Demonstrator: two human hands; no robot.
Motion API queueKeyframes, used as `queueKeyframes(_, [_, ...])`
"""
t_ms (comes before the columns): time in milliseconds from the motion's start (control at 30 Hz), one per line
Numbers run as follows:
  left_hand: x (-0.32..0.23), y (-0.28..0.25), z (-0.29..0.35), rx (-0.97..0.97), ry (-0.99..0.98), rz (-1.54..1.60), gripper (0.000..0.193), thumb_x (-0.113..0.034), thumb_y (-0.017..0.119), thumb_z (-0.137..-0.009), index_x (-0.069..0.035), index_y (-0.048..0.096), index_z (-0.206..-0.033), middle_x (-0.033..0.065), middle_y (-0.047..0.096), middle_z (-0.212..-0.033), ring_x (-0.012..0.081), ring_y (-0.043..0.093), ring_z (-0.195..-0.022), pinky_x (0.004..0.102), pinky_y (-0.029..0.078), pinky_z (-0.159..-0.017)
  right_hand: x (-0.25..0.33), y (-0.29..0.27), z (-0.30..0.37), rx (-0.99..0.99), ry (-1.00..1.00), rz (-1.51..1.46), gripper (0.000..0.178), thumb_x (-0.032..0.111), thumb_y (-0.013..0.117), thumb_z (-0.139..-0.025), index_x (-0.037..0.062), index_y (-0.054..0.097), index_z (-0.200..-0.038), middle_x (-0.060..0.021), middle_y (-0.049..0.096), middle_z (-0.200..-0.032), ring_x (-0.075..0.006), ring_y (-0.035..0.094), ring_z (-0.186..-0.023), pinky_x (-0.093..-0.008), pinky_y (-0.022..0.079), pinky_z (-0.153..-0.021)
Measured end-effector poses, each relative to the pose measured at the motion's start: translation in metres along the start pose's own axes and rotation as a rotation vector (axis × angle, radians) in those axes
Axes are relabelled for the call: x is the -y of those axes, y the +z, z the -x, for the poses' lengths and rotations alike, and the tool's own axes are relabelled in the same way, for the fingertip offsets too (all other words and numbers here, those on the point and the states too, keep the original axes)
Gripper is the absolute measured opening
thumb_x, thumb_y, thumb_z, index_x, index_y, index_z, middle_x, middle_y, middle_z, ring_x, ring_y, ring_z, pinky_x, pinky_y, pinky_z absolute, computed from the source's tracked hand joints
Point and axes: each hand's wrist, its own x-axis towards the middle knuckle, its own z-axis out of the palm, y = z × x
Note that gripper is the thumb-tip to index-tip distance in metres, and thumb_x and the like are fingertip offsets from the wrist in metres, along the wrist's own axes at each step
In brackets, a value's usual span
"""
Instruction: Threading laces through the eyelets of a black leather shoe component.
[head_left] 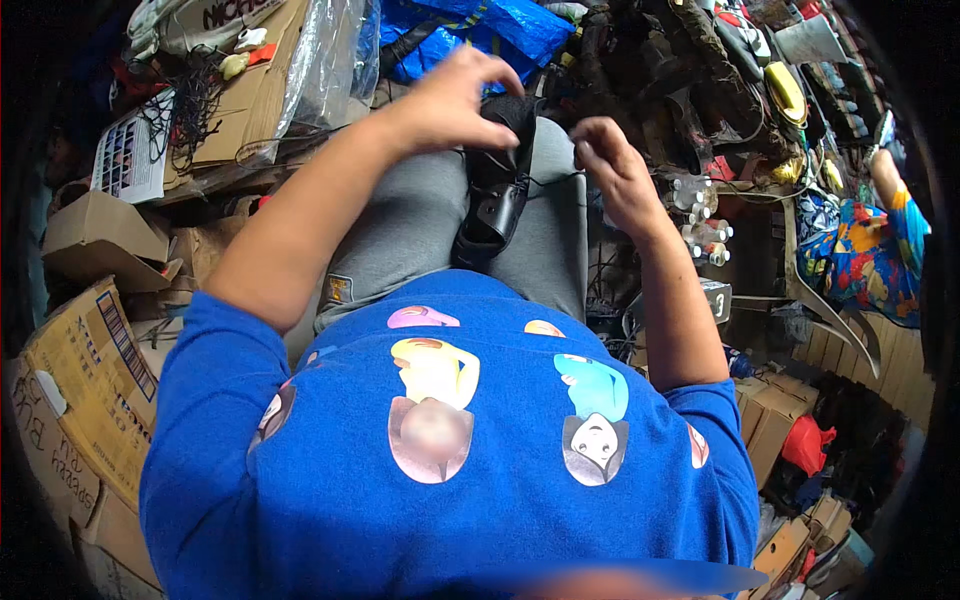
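A black shoe rests on my lap between my grey-clad thighs, its shiny end toward my body. Over its far, dark-fabric part is my left hand, with thumb and forefinger apart in a curve and the thumb's tip against the shoe. To the right, above my right thigh, my right hand is closed with its fingers pinched together. A thin black shoelace runs from the shoe toward those fingertips; where exactly it is gripped is hard to see.
Cardboard boxes and a flat cardboard sheet crowd the left. A blue plastic bag lies ahead. On the right are several plastic bottles, piled shoes, a curved metal blade and another person's colourful clothing.
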Motion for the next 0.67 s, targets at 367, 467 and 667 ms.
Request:
queueKeyframes(367, [-0.079, 0.031, 0.079, 0.104, -0.246, -0.14, 0.054, -0.032, 0.076, -0.068, 0.0, 0.049, -0.103, 0.0182, 0.059, -0.094, 0.0391, 0.06, -0.087, 0.0442, 0.049, -0.075, 0.002, 0.004, -0.062, 0.271, 0.177, 0.067, 0.034, 0.034, 0.072, -0.081, 0.0062, 0.055, -0.091, 0.0061, 0.052, -0.078, -0.0046, 0.046, -0.074, -0.0215, 0.039, -0.066])
queueKeyframes(467, [-0.067, 0.034, 0.079, 0.194, -0.195, -0.199, 0.049, -0.026, 0.073, -0.07, -0.001, 0.046, -0.102, 0.0176, 0.059, -0.091, 0.0397, 0.059, -0.087, 0.0467, 0.049, -0.074, 0.014, 0.008, -0.046, 0.165, 0.201, 0.14, 0.034, 0.035, 0.073, -0.08, 0.0086, 0.053, -0.077, 0.0078, 0.045, -0.067, -0.004, 0.039, -0.064, -0.0222, 0.032, -0.056])
queueKeyframes(667, [-0.051, 0.03, 0.082, 0.382, 0.091, -0.059, 0.038, -0.016, 0.068, -0.07, -0.004, 0.048, -0.101, 0.0193, 0.059, -0.092, 0.038, 0.059, -0.089, 0.0455, 0.048, -0.077, -0.012, -0.016, 0.002, 0.039, 0.276, -0.014, 0.033, 0.034, 0.076, -0.077, 0.0066, 0.058, -0.08, 0.0022, 0.055, -0.069, -0.0063, 0.047, -0.068, -0.0236, 0.039, -0.061])
